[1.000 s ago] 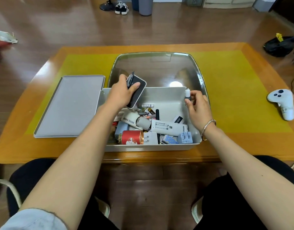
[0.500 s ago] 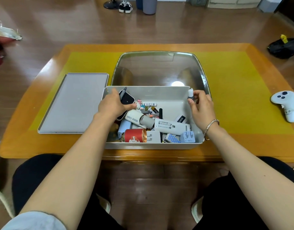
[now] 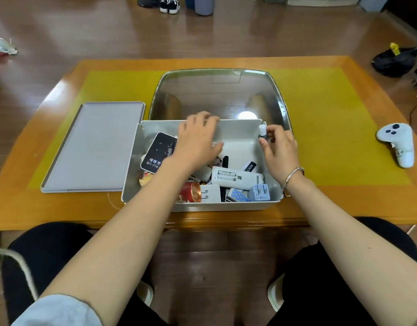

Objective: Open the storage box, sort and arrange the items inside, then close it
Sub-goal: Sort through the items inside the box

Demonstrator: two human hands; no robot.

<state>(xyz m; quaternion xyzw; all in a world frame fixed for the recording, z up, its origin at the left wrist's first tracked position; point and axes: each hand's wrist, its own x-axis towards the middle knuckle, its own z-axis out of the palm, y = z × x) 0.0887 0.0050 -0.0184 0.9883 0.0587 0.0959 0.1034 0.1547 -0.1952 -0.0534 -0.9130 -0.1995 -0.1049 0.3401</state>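
L hand [image 3: 199,140] over box [image 3: 238,130] rim.

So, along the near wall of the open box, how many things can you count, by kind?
Red can: 1
Plug adapters, one white and one light blue: 2
Blue dotted packet: 1
Total: 4

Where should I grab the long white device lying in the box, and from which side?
Take the long white device across its narrow width near the middle, from above. It lies flat on top of the pile with its long edges exposed, while the plug adapters crowd its near side, so a top-down pinch looks clearest.
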